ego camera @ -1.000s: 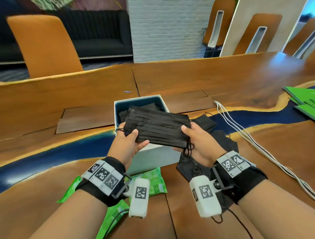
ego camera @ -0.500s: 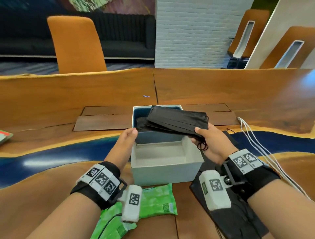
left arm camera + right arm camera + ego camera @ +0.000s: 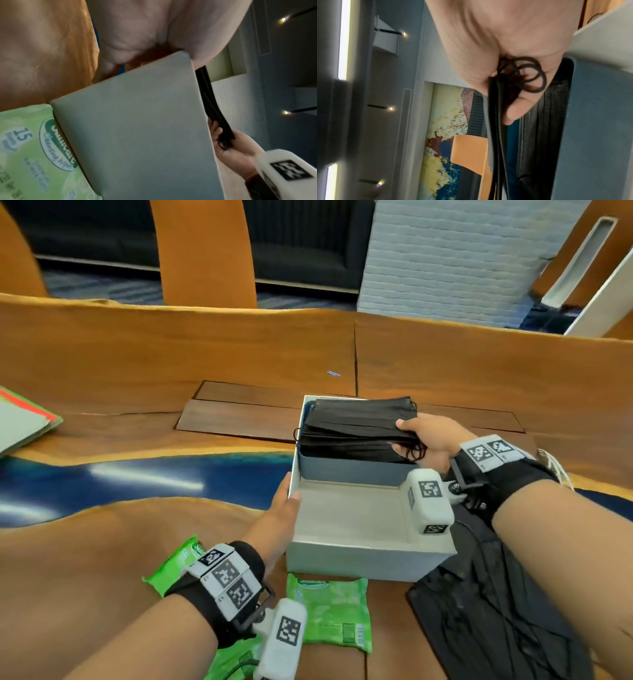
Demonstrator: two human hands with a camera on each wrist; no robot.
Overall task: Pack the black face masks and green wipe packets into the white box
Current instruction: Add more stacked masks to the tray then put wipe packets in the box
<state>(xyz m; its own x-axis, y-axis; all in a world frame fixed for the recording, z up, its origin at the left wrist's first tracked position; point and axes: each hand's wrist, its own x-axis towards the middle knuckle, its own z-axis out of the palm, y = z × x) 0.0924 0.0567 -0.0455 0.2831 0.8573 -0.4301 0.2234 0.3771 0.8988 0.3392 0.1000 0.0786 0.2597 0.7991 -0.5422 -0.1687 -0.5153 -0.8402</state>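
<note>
The white box (image 3: 359,559) stands open on the wooden table, split by a blue divider (image 3: 349,472). My right hand (image 3: 421,436) pinches the right end of a stack of black face masks (image 3: 356,419), which lies over the far compartment on other masks. In the right wrist view the ear loops (image 3: 527,75) dangle by my right hand (image 3: 494,94). My left hand (image 3: 286,501) grips the box's left wall, thumb on the rim. The near compartment is bare. Green wipe packets (image 3: 329,611) lie before the box (image 3: 137,121), and more black masks (image 3: 486,611) lie at its right.
White cables (image 3: 555,470) run along the table behind my right wrist. A green and red folder (image 3: 24,419) lies at the far left. A dark inset panel (image 3: 239,416) sits behind the box. An orange chair (image 3: 205,251) stands beyond the table.
My left hand let go of the mask stack and took hold of the box's left wall. My right hand alone carried the stack back and down over the far compartment.
</note>
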